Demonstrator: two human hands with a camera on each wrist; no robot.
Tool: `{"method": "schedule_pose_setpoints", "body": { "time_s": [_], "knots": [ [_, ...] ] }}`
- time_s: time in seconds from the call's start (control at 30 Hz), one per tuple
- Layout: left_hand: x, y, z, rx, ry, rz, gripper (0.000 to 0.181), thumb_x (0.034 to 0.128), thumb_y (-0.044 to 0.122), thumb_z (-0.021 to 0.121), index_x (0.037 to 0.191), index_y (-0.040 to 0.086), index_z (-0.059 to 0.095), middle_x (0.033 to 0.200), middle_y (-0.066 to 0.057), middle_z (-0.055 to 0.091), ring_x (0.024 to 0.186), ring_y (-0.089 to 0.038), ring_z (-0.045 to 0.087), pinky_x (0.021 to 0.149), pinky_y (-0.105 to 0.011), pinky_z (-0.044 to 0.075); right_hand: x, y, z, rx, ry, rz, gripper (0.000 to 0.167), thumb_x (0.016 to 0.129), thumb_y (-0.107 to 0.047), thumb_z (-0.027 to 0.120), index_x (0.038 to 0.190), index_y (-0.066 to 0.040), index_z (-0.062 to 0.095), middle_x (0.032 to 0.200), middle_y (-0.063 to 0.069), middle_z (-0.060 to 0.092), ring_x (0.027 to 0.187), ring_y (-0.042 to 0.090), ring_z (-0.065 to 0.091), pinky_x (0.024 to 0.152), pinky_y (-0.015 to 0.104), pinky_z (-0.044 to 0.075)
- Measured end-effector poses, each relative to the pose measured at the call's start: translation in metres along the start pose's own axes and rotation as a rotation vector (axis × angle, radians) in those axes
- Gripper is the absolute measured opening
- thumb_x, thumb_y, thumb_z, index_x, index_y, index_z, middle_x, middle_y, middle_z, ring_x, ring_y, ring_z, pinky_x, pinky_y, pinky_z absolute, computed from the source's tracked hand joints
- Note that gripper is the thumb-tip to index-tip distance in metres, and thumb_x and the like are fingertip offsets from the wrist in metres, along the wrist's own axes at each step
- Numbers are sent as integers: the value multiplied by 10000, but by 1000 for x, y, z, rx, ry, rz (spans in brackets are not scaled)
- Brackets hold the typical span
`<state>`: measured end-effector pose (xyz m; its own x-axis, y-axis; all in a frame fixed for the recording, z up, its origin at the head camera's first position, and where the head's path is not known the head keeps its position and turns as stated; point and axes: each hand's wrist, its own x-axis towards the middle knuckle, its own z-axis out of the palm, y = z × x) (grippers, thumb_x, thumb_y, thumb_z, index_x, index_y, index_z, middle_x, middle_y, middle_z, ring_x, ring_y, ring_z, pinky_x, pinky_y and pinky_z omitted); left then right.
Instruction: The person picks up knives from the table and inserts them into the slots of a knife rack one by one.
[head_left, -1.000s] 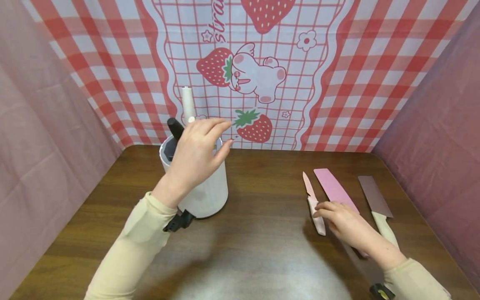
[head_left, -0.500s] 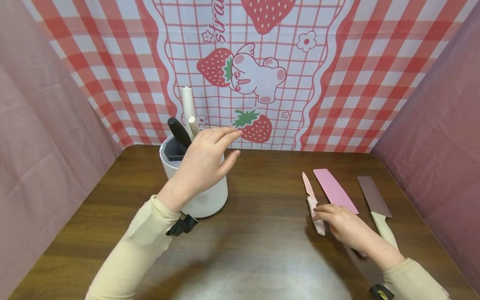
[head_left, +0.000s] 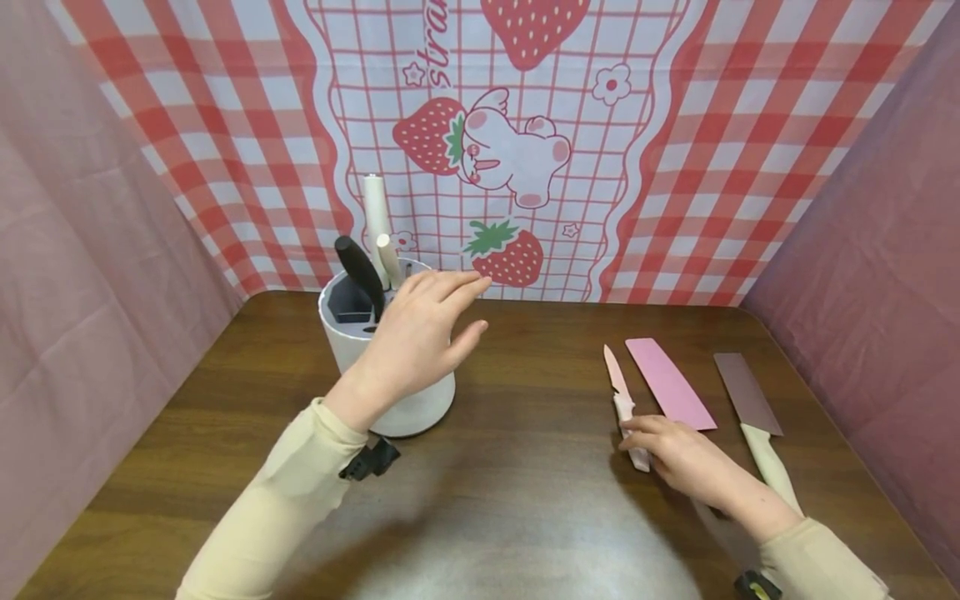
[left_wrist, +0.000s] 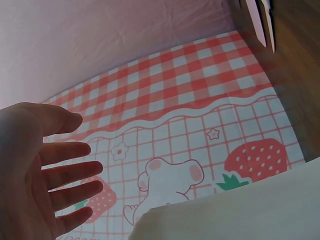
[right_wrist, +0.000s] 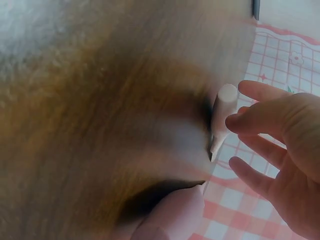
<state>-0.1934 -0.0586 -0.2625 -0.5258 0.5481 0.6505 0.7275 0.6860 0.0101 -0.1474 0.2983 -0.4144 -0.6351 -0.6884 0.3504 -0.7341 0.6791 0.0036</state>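
Note:
In the head view my left hand (head_left: 416,337) hovers in front of a white knife block (head_left: 420,412), fingers extended and thumb apart, holding nothing. It hides part of the block's rim. My right hand (head_left: 678,458) reaches over a small knife (head_left: 623,407) with a pale pink handle and pink blade, lying on the table with its tip pointing away. In the right wrist view the thumb and fingers are spread around the butt of that handle (right_wrist: 223,111), without a visible firm grip. Under the right hand lies a pink cleaver (head_left: 667,383), its handle mostly hidden.
A second cleaver (head_left: 747,393) with a greyish-pink blade and cream handle lies at the right of the wooden table (head_left: 525,500). The block holds a black handle (head_left: 360,271), a tall white handle (head_left: 375,217) and a short cream handle (head_left: 388,254). A checkered cloth (head_left: 517,100) hangs behind.
My left hand has moved down and right, uncovering more of the knife block and its handles. My right hand has shifted slightly left and down over the small knife's handle; the knives stay in place.

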Motion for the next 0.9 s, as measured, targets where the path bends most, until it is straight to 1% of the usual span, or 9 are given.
{"method": "schedule_pose_setpoints", "body": {
  "time_s": [0.17,0.37,0.53,0.7,0.9],
  "knots": [
    [-2,0,3,4,-3,-1,426,845,265,604,1224,75,561,1225,-76,568,1129,-228,508,1012,-392,325,0,0,6,22,27,-26,395,586,150,645,862,-132,672,1029,86,634,924,265,609,743,408,510],
    [-4,1,8,-10,-45,-12,439,849,283,602,1239,88,551,1243,-70,559,1136,-234,502,1026,-417,311,0,0,9,15,37,-33,363,609,130,631,851,-137,671,1023,71,638,928,241,610,746,385,508],
    [-6,3,12,-3,-65,-12,443,851,298,599,1244,99,550,1248,-70,559,1128,-241,506,1022,-415,318,-1,-1,10,16,43,-31,352,610,131,652,845,-130,672,1033,92,637,944,283,603,757,415,506],
    [-7,4,14,10,-76,-13,451,854,308,591,1252,103,543,1252,-69,555,1138,-235,503,1034,-393,303,-2,1,13,20,37,-33,396,564,121,690,852,-150,664,1050,107,627,949,345,584,767,463,492],
    [-8,4,19,-1,-95,-10,445,855,305,587,1246,97,547,1245,-72,559,1139,-239,503,1026,-401,321,-1,1,10,35,19,-15,402,563,127,707,844,-155,654,1073,107,627,986,359,571,792,468,486]
  ]
}}
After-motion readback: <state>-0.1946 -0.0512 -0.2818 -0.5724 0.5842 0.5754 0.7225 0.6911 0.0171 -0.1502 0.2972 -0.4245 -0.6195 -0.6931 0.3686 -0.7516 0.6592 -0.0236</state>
